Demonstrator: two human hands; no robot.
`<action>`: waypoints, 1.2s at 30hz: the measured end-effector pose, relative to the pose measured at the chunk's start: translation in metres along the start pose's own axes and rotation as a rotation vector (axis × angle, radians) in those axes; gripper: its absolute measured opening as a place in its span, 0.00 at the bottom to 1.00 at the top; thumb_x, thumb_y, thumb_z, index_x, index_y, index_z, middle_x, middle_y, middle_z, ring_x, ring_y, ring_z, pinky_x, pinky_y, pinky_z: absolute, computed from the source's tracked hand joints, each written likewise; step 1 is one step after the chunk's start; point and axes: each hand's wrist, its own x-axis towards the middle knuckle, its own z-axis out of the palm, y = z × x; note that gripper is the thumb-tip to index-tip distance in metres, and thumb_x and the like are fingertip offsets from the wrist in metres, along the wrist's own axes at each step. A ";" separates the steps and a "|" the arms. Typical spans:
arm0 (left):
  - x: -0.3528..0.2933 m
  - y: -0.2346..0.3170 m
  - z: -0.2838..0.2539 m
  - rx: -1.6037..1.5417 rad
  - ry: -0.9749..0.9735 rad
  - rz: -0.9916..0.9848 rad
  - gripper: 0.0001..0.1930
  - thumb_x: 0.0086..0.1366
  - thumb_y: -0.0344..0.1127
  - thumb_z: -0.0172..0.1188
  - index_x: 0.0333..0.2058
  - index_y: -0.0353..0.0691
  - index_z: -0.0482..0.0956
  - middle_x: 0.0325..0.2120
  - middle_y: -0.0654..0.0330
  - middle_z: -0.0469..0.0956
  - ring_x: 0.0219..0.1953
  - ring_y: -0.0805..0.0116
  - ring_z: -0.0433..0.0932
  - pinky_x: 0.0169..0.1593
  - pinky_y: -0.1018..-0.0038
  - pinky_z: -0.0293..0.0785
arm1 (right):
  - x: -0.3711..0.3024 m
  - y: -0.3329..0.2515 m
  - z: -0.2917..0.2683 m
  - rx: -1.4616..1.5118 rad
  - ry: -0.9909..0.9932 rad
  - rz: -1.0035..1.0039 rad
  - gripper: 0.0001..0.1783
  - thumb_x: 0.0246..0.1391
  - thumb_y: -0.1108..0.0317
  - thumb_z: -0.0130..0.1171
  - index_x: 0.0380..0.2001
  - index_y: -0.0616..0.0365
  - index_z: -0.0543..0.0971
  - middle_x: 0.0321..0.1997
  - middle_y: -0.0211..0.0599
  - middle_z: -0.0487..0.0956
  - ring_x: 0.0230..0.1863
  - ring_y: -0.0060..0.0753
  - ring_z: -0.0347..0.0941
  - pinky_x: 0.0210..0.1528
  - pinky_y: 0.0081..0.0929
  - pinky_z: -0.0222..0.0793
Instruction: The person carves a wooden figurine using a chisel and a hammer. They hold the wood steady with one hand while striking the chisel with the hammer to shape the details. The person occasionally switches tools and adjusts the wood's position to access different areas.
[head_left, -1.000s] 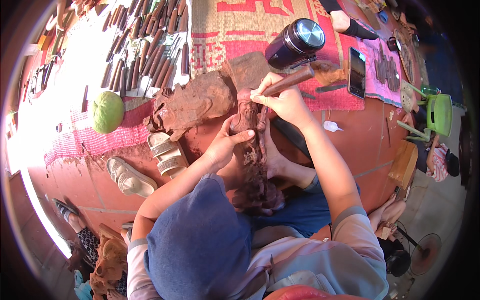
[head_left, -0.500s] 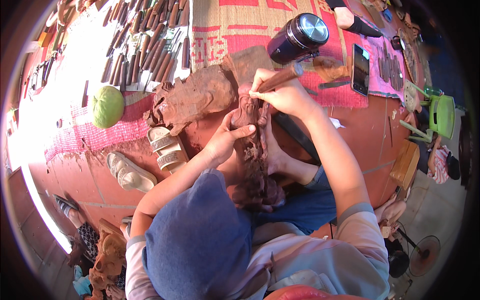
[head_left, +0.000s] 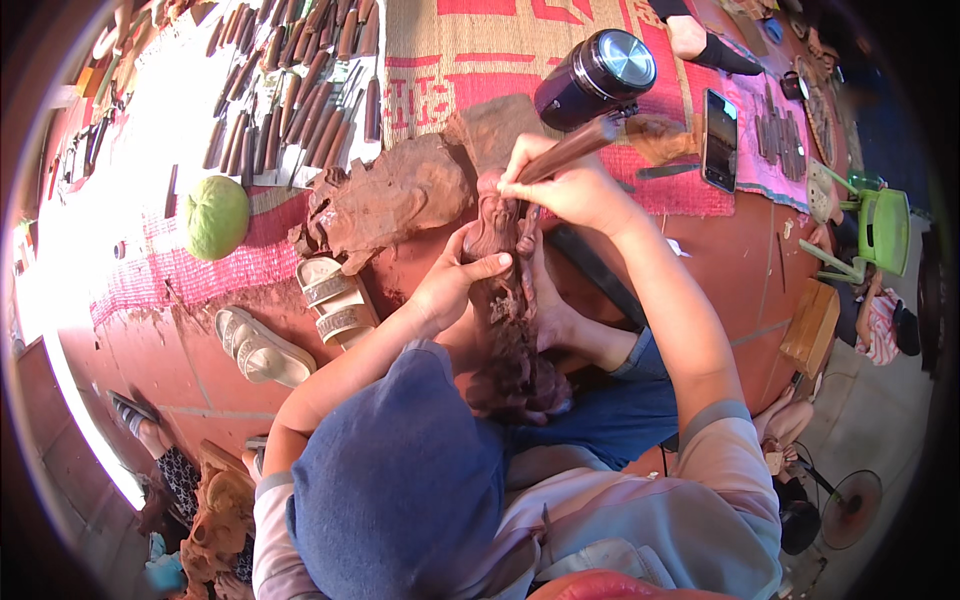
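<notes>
A dark reddish-brown wooden carving of a bearded figure (head_left: pixel 493 228) stands nearly upright between my legs, its rough base (head_left: pixel 515 385) toward me. My left hand (head_left: pixel 452 285) is closed around its upper body from the left, thumb across the front. In my right hand (head_left: pixel 572 192) is a carving chisel with a thick wooden handle (head_left: pixel 570 150), slanting up to the right. My right fingertips pinch its lower end close to the figure's head; the blade is hidden by fingers. My bare foot (head_left: pixel 555 325) lies beside the carving on the right.
Beyond the carving are rough wood pieces (head_left: pixel 400 200) and a dark thermos (head_left: pixel 590 85) on a patterned mat. Many wooden-handled chisels (head_left: pixel 300 100) lie at far left, near a green round fruit (head_left: pixel 213 217). Sandals (head_left: pixel 262 347), a phone (head_left: pixel 720 138) and a green chair (head_left: pixel 883 232) are around me.
The chisel handle's top end has swung slightly to the right and away from me, with small movement in my right hand. My left hand keeps its hold on the carving.
</notes>
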 end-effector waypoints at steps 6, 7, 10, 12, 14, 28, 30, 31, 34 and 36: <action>-0.001 0.002 0.003 0.001 -0.001 0.008 0.43 0.57 0.26 0.68 0.65 0.37 0.50 0.56 0.55 0.67 0.59 0.65 0.67 0.63 0.68 0.62 | -0.003 -0.008 0.001 -0.174 -0.014 0.074 0.06 0.53 0.72 0.61 0.27 0.59 0.74 0.32 0.33 0.82 0.37 0.23 0.78 0.38 0.26 0.73; -0.001 0.002 0.002 0.004 -0.008 0.013 0.43 0.57 0.26 0.68 0.65 0.37 0.50 0.56 0.55 0.67 0.59 0.65 0.67 0.63 0.68 0.62 | -0.003 -0.008 0.001 -0.181 -0.023 0.044 0.06 0.52 0.72 0.61 0.27 0.58 0.74 0.32 0.33 0.82 0.36 0.24 0.78 0.38 0.27 0.73; 0.000 0.000 -0.002 0.005 -0.009 0.014 0.43 0.57 0.26 0.68 0.65 0.37 0.50 0.56 0.55 0.67 0.59 0.65 0.67 0.63 0.68 0.63 | -0.007 -0.008 0.003 -0.240 -0.026 -0.093 0.05 0.51 0.72 0.62 0.27 0.57 0.74 0.32 0.34 0.81 0.35 0.29 0.78 0.37 0.27 0.73; 0.002 -0.001 -0.003 -0.002 -0.026 0.021 0.42 0.57 0.26 0.68 0.65 0.36 0.51 0.56 0.55 0.67 0.59 0.65 0.67 0.63 0.68 0.62 | -0.011 0.000 0.006 -0.325 0.000 -0.244 0.05 0.50 0.72 0.62 0.27 0.57 0.75 0.32 0.35 0.81 0.35 0.33 0.79 0.37 0.28 0.73; 0.002 -0.001 -0.003 0.001 -0.034 0.023 0.42 0.57 0.27 0.68 0.65 0.36 0.51 0.56 0.55 0.67 0.59 0.65 0.67 0.63 0.68 0.63 | -0.016 0.008 0.005 -0.372 0.003 -0.321 0.05 0.49 0.74 0.63 0.28 0.56 0.76 0.31 0.36 0.80 0.35 0.36 0.79 0.37 0.29 0.74; 0.001 -0.001 -0.003 0.045 -0.019 0.035 0.44 0.56 0.29 0.69 0.65 0.37 0.51 0.57 0.56 0.67 0.59 0.66 0.66 0.63 0.69 0.61 | -0.016 0.030 0.001 -0.008 0.073 -0.003 0.07 0.52 0.75 0.64 0.27 0.60 0.75 0.31 0.29 0.77 0.37 0.19 0.74 0.40 0.21 0.70; 0.002 -0.002 -0.004 0.050 -0.011 0.018 0.44 0.56 0.29 0.69 0.66 0.37 0.50 0.57 0.56 0.66 0.60 0.66 0.66 0.64 0.69 0.61 | -0.013 0.026 -0.002 -0.032 0.050 0.005 0.07 0.52 0.74 0.65 0.26 0.60 0.75 0.30 0.28 0.77 0.35 0.17 0.73 0.38 0.20 0.69; 0.002 -0.002 -0.004 0.054 -0.008 0.009 0.44 0.56 0.29 0.69 0.66 0.37 0.50 0.57 0.56 0.66 0.60 0.66 0.66 0.64 0.69 0.61 | -0.010 0.024 -0.003 -0.042 0.037 0.016 0.07 0.52 0.74 0.65 0.26 0.59 0.75 0.29 0.27 0.76 0.34 0.17 0.72 0.36 0.19 0.68; 0.004 -0.002 -0.004 0.026 -0.027 0.015 0.44 0.56 0.28 0.69 0.66 0.38 0.50 0.58 0.56 0.66 0.60 0.66 0.65 0.64 0.68 0.61 | 0.000 0.018 -0.005 -0.040 0.015 0.028 0.09 0.51 0.73 0.66 0.25 0.59 0.74 0.26 0.25 0.75 0.32 0.15 0.70 0.35 0.19 0.66; 0.002 -0.003 -0.003 0.016 -0.011 0.010 0.44 0.56 0.28 0.69 0.66 0.38 0.50 0.57 0.56 0.66 0.60 0.65 0.65 0.64 0.68 0.61 | 0.005 0.008 -0.003 -0.084 -0.015 0.056 0.08 0.50 0.75 0.65 0.24 0.60 0.74 0.24 0.25 0.75 0.31 0.17 0.71 0.34 0.20 0.67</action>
